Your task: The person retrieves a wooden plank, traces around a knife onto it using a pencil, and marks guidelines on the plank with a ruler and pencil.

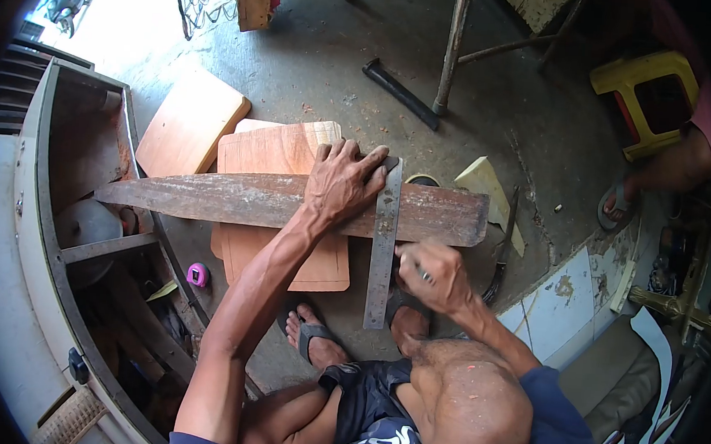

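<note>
A long, weathered wooden plank [250,198], tapering to a point at its left end, lies across lighter wooden boards on the floor. Across it, near the right end, rests a flat steel ruler [384,240] with a dark piece at its far end. My left hand [343,180] presses on the plank with fingers spread, the fingertips at the ruler's far end. Just right of the ruler, below the plank's near edge, is my right hand [434,277]. It is slightly blurred, its fingers curled in a pinch; what they hold is hidden.
Light boards [283,258] lie under the plank, and another board [189,124] leans at the left. A pink tape measure [198,274] sits beside the open cabinet [106,254]. A black bar-like tool [401,93] lies beyond. At right are a yellow stool [600,78] and another person's foot [614,207].
</note>
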Demonstrator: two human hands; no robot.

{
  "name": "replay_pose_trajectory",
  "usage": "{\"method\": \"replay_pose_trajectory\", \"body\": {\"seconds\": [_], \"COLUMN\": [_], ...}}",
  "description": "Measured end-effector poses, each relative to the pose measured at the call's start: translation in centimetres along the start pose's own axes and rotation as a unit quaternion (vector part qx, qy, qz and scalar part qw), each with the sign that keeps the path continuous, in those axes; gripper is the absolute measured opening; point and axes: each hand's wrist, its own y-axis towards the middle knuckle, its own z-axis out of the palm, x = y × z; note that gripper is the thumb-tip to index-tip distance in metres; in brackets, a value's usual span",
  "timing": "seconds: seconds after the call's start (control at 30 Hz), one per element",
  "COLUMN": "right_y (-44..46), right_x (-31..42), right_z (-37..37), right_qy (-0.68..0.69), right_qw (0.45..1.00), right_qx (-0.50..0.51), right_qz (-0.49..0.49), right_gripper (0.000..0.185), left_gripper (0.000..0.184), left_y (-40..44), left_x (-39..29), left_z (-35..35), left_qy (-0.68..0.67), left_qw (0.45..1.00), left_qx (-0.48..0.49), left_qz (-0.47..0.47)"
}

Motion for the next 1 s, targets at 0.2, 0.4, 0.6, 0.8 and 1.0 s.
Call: {"method": "replay_pose_trajectory", "body": {"seconds": [0.2, 0.4, 0.6, 0.8, 1.0], "right_y": [3.2, 6.1, 0.5, 1.5, 5.5], "right_x": [0.1, -2.6, 0.6, 1.4, -1.8], "right_z": [-1.0, 0.0, -0.8, -1.2, 0.2], "right_qy": [0.029, -0.021, -0.014, 0.020, -0.021], "right_qw": [0.992, 0.987, 0.999, 0.997, 0.989], "right_qx": [-0.114, -0.157, -0.035, -0.072, -0.144], "right_qz": [0.049, 0.003, -0.013, 0.012, -0.005], "right_gripper": [0.019, 0.021, 0.021, 0.021, 0.024], "left_gripper": [0.043, 0.043, 0.041, 0.042, 0.039], "left_y": [0.2, 0.1, 0.0, 0.3, 0.1], "left_x": [-0.3, -0.2, 0.1, -0.2, 0.1], "left_z": [-0.4, -0.3, -0.1, -0.3, -0.1], "left_qy": [-0.013, -0.014, -0.012, -0.010, 0.001], "left_qw": [0.999, 0.999, 1.000, 0.999, 1.000], "left_qx": [0.036, 0.032, 0.024, 0.030, 0.008], "left_qz": [-0.024, -0.025, -0.017, -0.020, -0.008]}}
